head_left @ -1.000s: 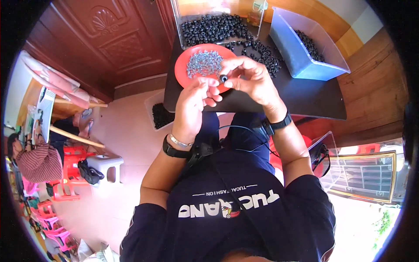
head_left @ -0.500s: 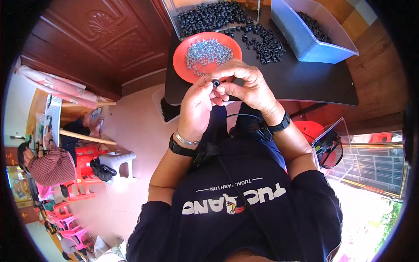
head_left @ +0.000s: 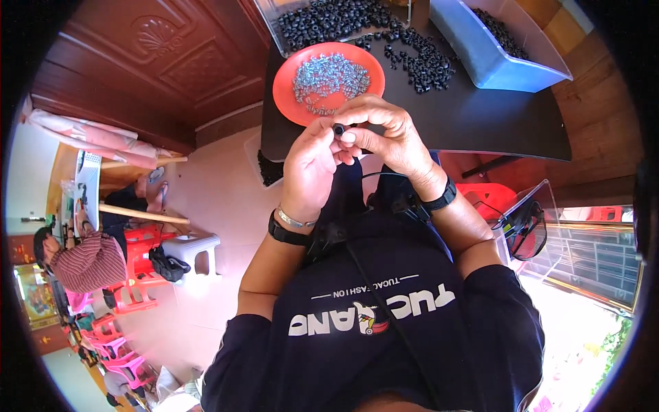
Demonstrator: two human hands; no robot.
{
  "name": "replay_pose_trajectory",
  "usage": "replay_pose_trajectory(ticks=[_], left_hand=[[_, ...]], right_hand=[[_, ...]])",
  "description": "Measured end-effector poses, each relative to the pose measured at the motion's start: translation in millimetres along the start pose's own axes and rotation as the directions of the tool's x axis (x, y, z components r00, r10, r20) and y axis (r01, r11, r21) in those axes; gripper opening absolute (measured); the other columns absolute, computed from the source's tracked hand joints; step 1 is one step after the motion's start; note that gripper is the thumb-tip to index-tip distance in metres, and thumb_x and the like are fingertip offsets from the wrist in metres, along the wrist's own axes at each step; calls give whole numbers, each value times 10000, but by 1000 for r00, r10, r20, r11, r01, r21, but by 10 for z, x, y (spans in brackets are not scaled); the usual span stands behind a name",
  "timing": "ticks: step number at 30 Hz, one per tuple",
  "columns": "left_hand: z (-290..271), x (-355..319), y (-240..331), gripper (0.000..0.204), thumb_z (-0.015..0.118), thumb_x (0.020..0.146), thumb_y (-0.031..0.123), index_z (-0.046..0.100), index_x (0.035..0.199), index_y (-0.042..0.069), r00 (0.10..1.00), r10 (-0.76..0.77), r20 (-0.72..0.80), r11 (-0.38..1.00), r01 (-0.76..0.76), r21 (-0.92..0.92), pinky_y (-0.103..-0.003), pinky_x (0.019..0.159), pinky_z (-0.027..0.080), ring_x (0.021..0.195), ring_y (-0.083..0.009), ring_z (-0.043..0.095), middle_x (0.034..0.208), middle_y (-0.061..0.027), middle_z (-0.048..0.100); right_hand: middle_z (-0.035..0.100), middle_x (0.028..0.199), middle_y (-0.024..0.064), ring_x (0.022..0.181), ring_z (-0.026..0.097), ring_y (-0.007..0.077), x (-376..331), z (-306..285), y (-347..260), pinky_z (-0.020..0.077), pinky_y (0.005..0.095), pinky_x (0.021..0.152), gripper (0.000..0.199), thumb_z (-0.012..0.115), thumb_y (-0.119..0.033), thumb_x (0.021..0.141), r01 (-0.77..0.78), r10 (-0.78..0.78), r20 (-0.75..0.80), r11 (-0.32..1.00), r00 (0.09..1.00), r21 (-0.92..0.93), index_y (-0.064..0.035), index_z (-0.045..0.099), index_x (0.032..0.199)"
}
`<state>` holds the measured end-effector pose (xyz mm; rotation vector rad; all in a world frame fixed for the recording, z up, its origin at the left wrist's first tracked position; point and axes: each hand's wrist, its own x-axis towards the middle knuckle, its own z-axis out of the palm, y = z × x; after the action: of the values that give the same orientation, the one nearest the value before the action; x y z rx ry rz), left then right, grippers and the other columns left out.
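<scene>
My left hand [head_left: 310, 167] and my right hand [head_left: 386, 132] meet in front of my chest, fingertips pinched together on a small black ring-shaped part [head_left: 338, 129]. Both hands hover just over the near edge of a black table [head_left: 480, 123]. Right behind them sits an orange-red plate [head_left: 288, 96] heaped with small silvery metal pieces [head_left: 328, 77]. A loose pile of the same black parts [head_left: 419, 62] lies on the table beyond the plate.
A clear tray [head_left: 274, 31] full of black parts stands at the back; a blue bin [head_left: 480, 58] with more is at the back right. Red plastic stools [head_left: 137, 268] and a seated person [head_left: 89, 257] are on the left floor. A wooden door [head_left: 151, 62] is behind.
My hands have drawn back from over the plate toward my chest, still pinching the small black part. The view has shifted, so the table sits higher in the picture.
</scene>
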<state>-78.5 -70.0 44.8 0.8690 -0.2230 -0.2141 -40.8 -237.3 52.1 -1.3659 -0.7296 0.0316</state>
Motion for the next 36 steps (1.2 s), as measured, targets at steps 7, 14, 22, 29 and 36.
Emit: replay_pose_trajectory(ticks=[7,14,22,29,36], left_hand=[[-61,12,-52,253,426,968,254,537,1050,42,1000,-3,-13,1000,4,25,-317,758,451,853,-198,590,939,-71,599],[-1,-42,-45,255,463,968,243,537,1063,18,994,-53,-99,998,55,17,-275,733,446,822,-157,589,929,-51,609],[-243,-132,-37,218,459,961,225,548,1038,42,996,1,-87,1000,2,30,-307,742,443,843,-204,594,907,-57,580],[-413,-218,72,181,466,959,211,551,973,51,982,38,-183,999,-41,-14,-294,734,427,828,-201,576,880,-47,548],[-492,-251,80,185,471,957,210,561,973,48,980,31,-198,998,-42,-56,-288,717,449,809,-192,597,880,-51,577]], right_hand=[[637,1068,90,1025,597,204,-10,10,32,502,314,857,246,705,-85,830,117,-122,-11,973,992,-200,-60,689,1074],[654,1032,82,1005,598,218,23,21,8,487,339,870,231,719,-64,799,174,-175,37,890,984,-421,-49,696,1028],[665,915,78,859,627,204,201,-22,45,487,312,766,174,682,-87,841,170,-141,97,877,985,-449,-27,689,1005],[696,889,82,816,658,285,681,-349,133,518,399,739,171,639,-184,763,70,96,130,469,987,-880,-101,717,892],[667,911,89,908,626,291,761,-192,237,499,400,783,138,642,-135,765,200,227,289,346,930,-916,-85,706,877]])
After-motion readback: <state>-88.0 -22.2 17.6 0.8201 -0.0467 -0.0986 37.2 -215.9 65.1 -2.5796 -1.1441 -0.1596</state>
